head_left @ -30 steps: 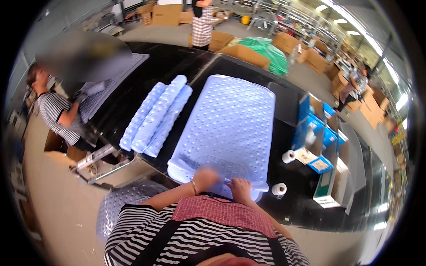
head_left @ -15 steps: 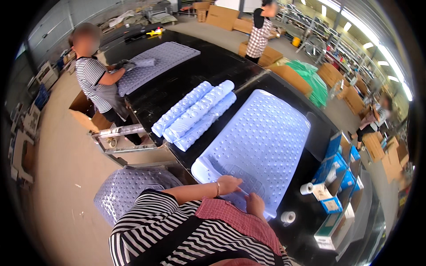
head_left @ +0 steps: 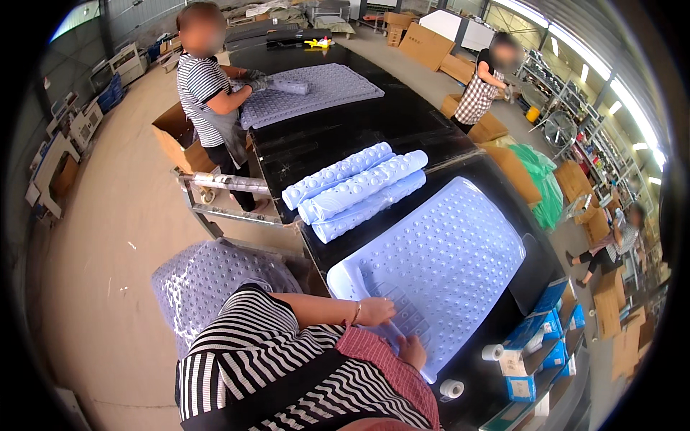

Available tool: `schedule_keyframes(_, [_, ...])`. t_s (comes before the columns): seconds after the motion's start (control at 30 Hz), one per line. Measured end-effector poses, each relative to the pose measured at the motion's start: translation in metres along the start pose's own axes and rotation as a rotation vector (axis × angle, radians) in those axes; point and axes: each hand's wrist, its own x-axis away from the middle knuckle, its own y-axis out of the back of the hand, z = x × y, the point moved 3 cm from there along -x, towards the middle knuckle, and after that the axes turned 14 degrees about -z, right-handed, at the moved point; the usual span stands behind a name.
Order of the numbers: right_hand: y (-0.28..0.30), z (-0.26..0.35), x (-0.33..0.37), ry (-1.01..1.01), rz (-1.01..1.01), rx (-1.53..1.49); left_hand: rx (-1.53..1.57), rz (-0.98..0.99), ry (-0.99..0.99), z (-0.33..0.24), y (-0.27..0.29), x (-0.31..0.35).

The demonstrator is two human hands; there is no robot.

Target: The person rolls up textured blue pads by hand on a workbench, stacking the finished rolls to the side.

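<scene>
A light blue bumpy bath mat (head_left: 460,251) lies on the black table, suction cups facing up. Its near edge is curled over toward the middle. My left hand (head_left: 376,311) is closed on that curled edge. Beside it, nearer my body, my right hand (head_left: 412,352) grips the same edge, fingers bent round it. Left of the mat rest several rolled blue mats (head_left: 366,183), stacked together. A white tape roll (head_left: 451,388) stands by the mat's near right corner, and another tape roll (head_left: 493,352) is a little farther right.
Blue and white boxes (head_left: 535,352) line the table's right side. At left, a heap of greyish-purple mats (head_left: 223,284) sits beside me. Across the black table (head_left: 338,118) a co-worker (head_left: 208,93) in gloves handles a purple mat (head_left: 330,86). Other people stand farther back among cartons.
The view has swung, so the table and people sit farther right and lower at the far side. Both my hands stay on the mat's curled edge. The co-worker still handles the purple mat.
</scene>
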Motion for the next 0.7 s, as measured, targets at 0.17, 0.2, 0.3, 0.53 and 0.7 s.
schedule_keyframes(0.17, [0.006, 0.002, 0.007, -0.076, -0.107, -0.071, -0.041, 0.029, 0.105, -0.003, -0.002, -0.007])
schedule_keyframes(0.2, [0.010, 0.002, 0.007, -0.069, -0.199, -0.064, -0.055, 0.006, 0.097, -0.003, -0.001, -0.007])
schedule_keyframes(0.3, [0.003, -0.011, 0.005, -0.084, -0.220, -0.069, -0.126, -0.102, 0.046, -0.011, 0.010, -0.006])
schedule_keyframes(0.53, [0.004, -0.007, -0.009, -0.105, -0.072, -0.042, -0.162, -0.156, -0.158, -0.017, 0.012, 0.004])
schedule_keyframes(0.7, [0.006, -0.018, -0.006, -0.147, -0.120, -0.062, -0.108, -0.260, -0.339, -0.026, 0.021, -0.001])
